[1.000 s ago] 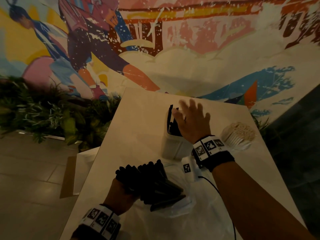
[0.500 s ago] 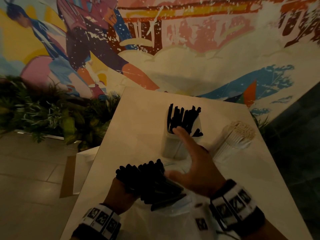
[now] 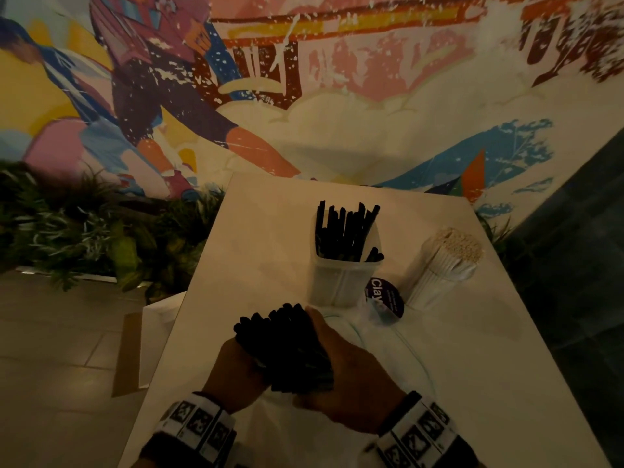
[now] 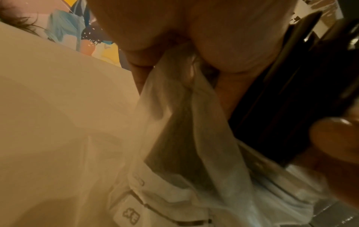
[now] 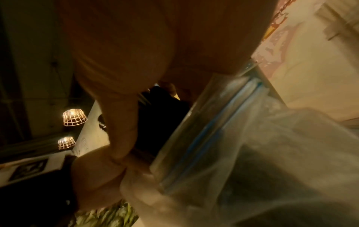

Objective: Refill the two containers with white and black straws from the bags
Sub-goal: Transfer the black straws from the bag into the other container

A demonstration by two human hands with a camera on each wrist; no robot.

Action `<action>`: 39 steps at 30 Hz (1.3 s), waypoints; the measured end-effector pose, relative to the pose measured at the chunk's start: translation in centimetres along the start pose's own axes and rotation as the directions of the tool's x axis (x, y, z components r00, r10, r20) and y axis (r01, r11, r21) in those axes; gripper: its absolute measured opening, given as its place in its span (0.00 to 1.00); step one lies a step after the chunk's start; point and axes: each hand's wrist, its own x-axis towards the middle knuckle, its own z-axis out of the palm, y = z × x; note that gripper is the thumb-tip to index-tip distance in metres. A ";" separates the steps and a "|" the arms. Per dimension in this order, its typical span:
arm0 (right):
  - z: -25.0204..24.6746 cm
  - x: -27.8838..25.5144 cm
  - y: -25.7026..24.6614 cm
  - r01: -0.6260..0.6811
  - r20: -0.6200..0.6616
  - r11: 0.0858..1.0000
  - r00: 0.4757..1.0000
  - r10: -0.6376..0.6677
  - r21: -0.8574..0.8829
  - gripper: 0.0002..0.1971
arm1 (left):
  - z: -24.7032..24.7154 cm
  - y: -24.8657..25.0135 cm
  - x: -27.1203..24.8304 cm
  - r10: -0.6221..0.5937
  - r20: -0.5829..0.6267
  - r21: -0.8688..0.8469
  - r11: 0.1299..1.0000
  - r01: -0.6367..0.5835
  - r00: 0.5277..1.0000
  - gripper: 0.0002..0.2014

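Two containers (image 3: pixel 341 282) (image 3: pixel 439 282), two hands (image 3: pixel 236 373) (image 3: pixel 347 373), one round label (image 3: pixel 385 297).

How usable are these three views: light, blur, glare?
Head: dim, warm, fisheye bend, yet the black straws and container read clearly. Left wrist: soft focus, the left hand crowds the lens. Right wrist: dark and smeared; lamps glare, bag blurred.

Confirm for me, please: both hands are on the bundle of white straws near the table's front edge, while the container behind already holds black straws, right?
Not quite: the head view shows the bundle between the left hand and right hand is black straws, not white. The rest stands: the container behind holds black straws, and the white straws stand apart at the right.
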 end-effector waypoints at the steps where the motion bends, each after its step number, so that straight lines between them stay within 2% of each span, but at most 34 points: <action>1: 0.2 0.2 0.2 0.006 -0.035 1.000 0.999 -0.006 0.009 0.55 | 0.1 0.0 0.0 0.033 0.008 0.008 0.999 -0.033 0.999 0.23; 4: 0.2 0.5 0.7 0.012 -0.096 0.999 0.995 -0.008 0.050 0.48 | 0.3 0.3 -0.1 0.054 -0.010 0.040 0.998 -0.053 0.998 0.31; 9: 0.2 0.5 1.3 0.078 -0.182 0.995 0.981 -0.066 0.059 0.37 | 0.4 -0.1 0.2 0.066 -0.013 0.071 0.995 -0.065 0.998 0.30; 12: 0.1 0.3 1.5 0.084 -0.251 0.993 0.966 -0.060 0.088 0.30 | 0.4 -0.2 0.1 0.122 -0.032 0.076 0.990 -0.119 0.992 0.42; 14: 0.0 0.3 1.6 0.089 -0.288 0.989 0.956 -0.052 0.116 0.27 | 0.4 -0.2 -0.1 0.122 -0.043 0.067 0.991 -0.119 0.992 0.44; 15: 0.1 0.3 1.8 0.096 -0.308 0.988 0.950 -0.054 0.121 0.26 | 0.4 -0.5 0.0 0.117 -0.049 0.055 0.992 -0.114 0.992 0.43; 18: 0.1 0.1 2.2 0.090 -0.369 0.986 0.929 -0.031 0.143 0.20 | 0.4 -0.4 0.1 0.111 -0.036 0.076 0.991 -0.108 0.993 0.29; 22: -0.2 0.0 2.4 0.060 -0.441 0.987 0.898 0.012 0.148 0.17 | 0.3 -0.7 -0.2 0.131 -0.008 0.080 0.988 -0.130 0.991 0.28; 23: -0.3 0.0 2.4 0.050 -0.452 0.989 0.892 0.017 0.137 0.15 | 0.4 -1.1 -0.2 0.124 -0.010 0.059 0.991 -0.123 0.992 0.25; 25: -0.6 0.1 2.4 0.034 -0.463 0.990 0.886 0.033 0.135 0.08 | 0.6 -1.4 0.0 0.142 -0.021 0.053 0.989 -0.141 0.990 0.26; 28: -1.0 0.2 2.5 0.013 -0.486 0.978 0.869 0.091 0.206 0.07 | 0.7 -1.8 0.2 0.165 -0.040 0.083 0.983 -0.161 0.986 0.28; 30: -1.2 0.3 2.6 0.001 -0.530 0.979 0.841 0.108 0.202 0.09 | 0.7 -2.0 0.4 0.151 -0.034 0.080 0.986 -0.148 0.988 0.20; 33: -1.5 0.3 2.5 0.005 -0.567 0.969 0.812 0.140 0.247 0.13 | 0.7 -2.2 0.4 0.139 -0.078 0.025 0.990 -0.137 0.987 0.23; 39: -2.1 0.1 2.4 0.001 -0.509 0.930 0.837 0.200 0.368 0.12 | 0.8 -3.0 0.7 0.130 -0.094 0.033 0.991 -0.127 0.987 0.27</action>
